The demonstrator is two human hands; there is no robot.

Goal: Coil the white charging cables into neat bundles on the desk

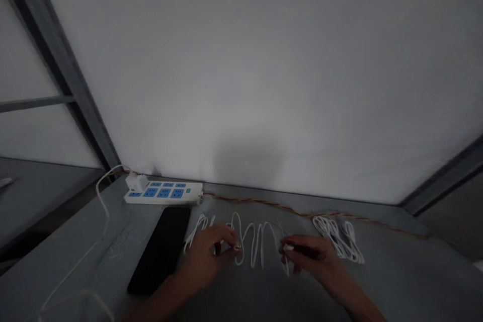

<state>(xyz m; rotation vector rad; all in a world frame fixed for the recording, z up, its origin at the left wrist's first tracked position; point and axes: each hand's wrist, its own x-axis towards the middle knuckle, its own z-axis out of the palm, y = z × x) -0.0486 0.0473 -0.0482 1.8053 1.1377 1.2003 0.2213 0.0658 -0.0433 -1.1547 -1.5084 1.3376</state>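
Observation:
Between my two hands a thin white cable (pixel 253 246) runs in several loose loops just over the grey table. My left hand (pixel 209 251) pinches one part of it between thumb and fingertips. On the other side my right hand (pixel 311 254) has its thumb and fingers closed on the cable's right part. Partly behind my left hand lies another bundle of white cable (pixel 199 224). A coiled white cable (pixel 339 239) rests on the table just beyond my right hand. Close to my left forearm is a black phone-like slab (pixel 162 249), lying flat.
A white power strip (pixel 196 192) with blue sockets lies by the wall, a white charger plug (pixel 136 182) in its left end. From there a white cord (pixel 103 206) trails down the table's left side. A twisted reddish wire (pixel 260 202) runs rightward along the wall (pixel 256 85).

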